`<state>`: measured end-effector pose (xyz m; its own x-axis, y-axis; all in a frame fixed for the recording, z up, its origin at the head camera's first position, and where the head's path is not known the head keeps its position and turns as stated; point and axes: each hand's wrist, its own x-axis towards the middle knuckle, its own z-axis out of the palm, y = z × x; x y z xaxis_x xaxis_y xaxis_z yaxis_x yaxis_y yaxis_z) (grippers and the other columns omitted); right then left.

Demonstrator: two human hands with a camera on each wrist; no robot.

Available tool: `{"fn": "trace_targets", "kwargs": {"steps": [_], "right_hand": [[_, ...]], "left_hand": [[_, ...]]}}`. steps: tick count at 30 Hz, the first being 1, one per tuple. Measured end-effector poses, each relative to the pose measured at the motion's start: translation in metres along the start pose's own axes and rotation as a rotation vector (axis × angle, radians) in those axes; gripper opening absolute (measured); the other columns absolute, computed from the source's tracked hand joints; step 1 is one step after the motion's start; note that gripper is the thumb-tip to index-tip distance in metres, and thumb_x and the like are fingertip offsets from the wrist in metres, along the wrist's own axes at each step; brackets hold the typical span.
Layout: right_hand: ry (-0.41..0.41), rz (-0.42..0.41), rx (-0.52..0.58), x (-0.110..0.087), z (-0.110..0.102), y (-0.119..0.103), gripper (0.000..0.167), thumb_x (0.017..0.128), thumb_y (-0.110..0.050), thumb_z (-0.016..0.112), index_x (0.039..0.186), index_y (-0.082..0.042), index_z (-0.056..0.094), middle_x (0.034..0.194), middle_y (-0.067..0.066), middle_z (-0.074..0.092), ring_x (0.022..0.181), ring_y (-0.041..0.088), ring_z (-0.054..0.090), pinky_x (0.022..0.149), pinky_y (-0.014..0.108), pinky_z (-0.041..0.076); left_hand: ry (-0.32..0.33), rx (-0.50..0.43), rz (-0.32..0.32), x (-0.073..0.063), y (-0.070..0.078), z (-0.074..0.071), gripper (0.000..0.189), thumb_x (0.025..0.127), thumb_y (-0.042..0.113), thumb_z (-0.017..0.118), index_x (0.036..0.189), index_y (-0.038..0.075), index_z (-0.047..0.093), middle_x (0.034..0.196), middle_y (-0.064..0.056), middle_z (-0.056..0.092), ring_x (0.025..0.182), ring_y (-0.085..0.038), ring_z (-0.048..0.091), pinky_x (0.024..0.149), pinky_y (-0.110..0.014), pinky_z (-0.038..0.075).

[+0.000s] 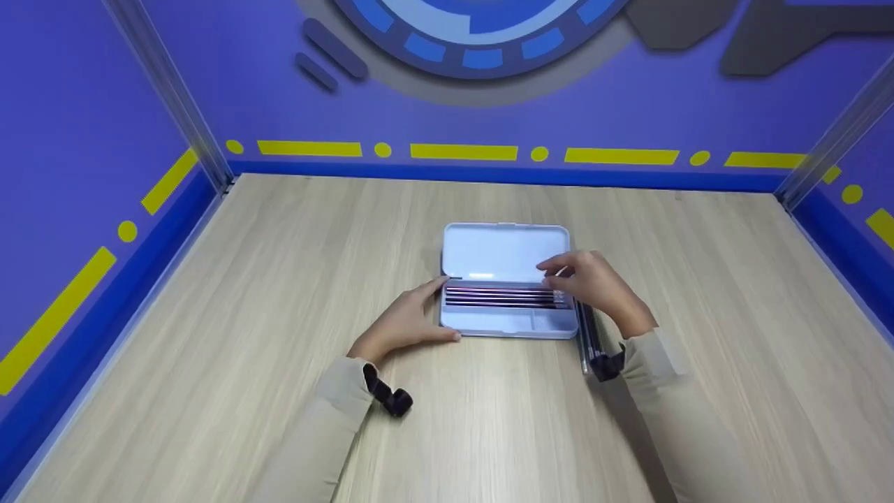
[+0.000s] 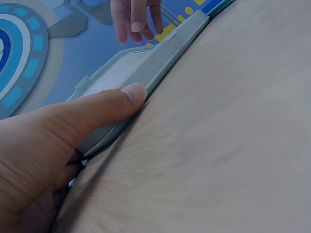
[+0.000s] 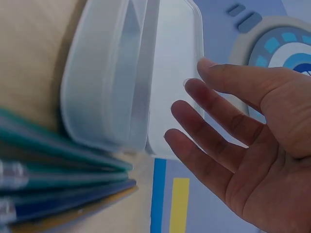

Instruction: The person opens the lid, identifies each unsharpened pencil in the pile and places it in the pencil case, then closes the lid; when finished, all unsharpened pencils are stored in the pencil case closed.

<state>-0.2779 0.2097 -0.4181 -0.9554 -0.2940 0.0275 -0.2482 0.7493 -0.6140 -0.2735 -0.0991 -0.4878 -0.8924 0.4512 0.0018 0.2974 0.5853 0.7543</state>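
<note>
A white pencil case point(image 1: 497, 321) lies on the table with its lid point(image 1: 506, 251) raised at the back. Several dark, purplish pencils point(image 1: 499, 297) lie lengthwise in its rear compartment. My left hand point(image 1: 405, 320) grips the left end of the case, the thumb on the front wall and the fingers toward the back corner. In the left wrist view the thumb presses flat against the case's side. Over the right end of the case hovers my right hand point(image 1: 583, 279), fingers loosely bent; the right wrist view shows nothing held in this hand point(image 3: 243, 141).
Right of the case, partly under the right wrist, lie several long thin pencils or pens point(image 1: 585, 342); up close they look green, blue and orange point(image 3: 73, 206), though blurred. Blue panels with yellow marks point(image 1: 463, 151) wall in the wooden table point(image 1: 314, 230).
</note>
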Motion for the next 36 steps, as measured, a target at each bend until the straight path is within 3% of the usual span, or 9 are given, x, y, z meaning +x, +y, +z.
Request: {"fn": "trace_targets", "kwargs": {"steps": [9, 16, 24, 29, 36], "right_hand": [[0.034, 0.073, 0.011, -0.012, -0.011, 0.022, 0.030, 0.089, -0.005, 0.064, 0.119, 0.001, 0.067, 0.109, 0.020, 0.069, 0.098, 0.032, 0.064, 0.087, 0.046, 0.055], [0.046, 0.130, 0.051, -0.021, -0.016, 0.036, 0.035, 0.089, -0.006, 0.064, 0.124, 0.002, 0.063, 0.112, 0.022, 0.067, 0.101, 0.035, 0.064, 0.085, 0.045, 0.056], [0.014, 0.197, 0.060, -0.029, -0.018, 0.047, 0.044, 0.090, -0.011, 0.064, 0.130, 0.003, 0.056, 0.119, 0.026, 0.063, 0.107, 0.039, 0.062, 0.086, 0.046, 0.055], [-0.016, 0.198, 0.055, -0.032, -0.019, 0.052, 0.049, 0.088, -0.011, 0.067, 0.132, 0.007, 0.053, 0.118, 0.028, 0.062, 0.108, 0.041, 0.061, 0.088, 0.049, 0.053], [-0.074, 0.254, 0.031, -0.032, -0.019, 0.057, 0.056, 0.087, -0.016, 0.070, 0.133, 0.009, 0.050, 0.118, 0.028, 0.062, 0.099, 0.033, 0.062, 0.082, 0.041, 0.054]], "left_hand": [[-0.001, 0.014, 0.011, 0.001, 0.000, 0.000, 0.104, 0.065, 0.042, 0.087, 0.150, 0.015, 0.034, 0.151, -0.009, 0.040, 0.141, -0.024, 0.035, 0.118, -0.039, 0.028], [0.001, 0.022, 0.015, 0.001, 0.000, 0.000, 0.104, 0.064, 0.043, 0.087, 0.150, 0.016, 0.034, 0.151, -0.009, 0.041, 0.140, -0.023, 0.036, 0.118, -0.038, 0.028], [0.004, 0.017, 0.018, 0.000, 0.000, 0.000, 0.104, 0.065, 0.043, 0.086, 0.150, 0.014, 0.034, 0.151, -0.009, 0.040, 0.141, -0.022, 0.035, 0.117, -0.039, 0.029], [0.005, 0.025, 0.018, 0.000, -0.001, 0.000, 0.103, 0.066, 0.043, 0.086, 0.150, 0.012, 0.034, 0.151, -0.009, 0.040, 0.141, -0.022, 0.036, 0.117, -0.038, 0.030], [0.003, 0.022, 0.010, 0.000, -0.001, 0.001, 0.104, 0.066, 0.044, 0.085, 0.150, 0.013, 0.033, 0.152, -0.010, 0.039, 0.141, -0.023, 0.035, 0.117, -0.039, 0.029]]}}
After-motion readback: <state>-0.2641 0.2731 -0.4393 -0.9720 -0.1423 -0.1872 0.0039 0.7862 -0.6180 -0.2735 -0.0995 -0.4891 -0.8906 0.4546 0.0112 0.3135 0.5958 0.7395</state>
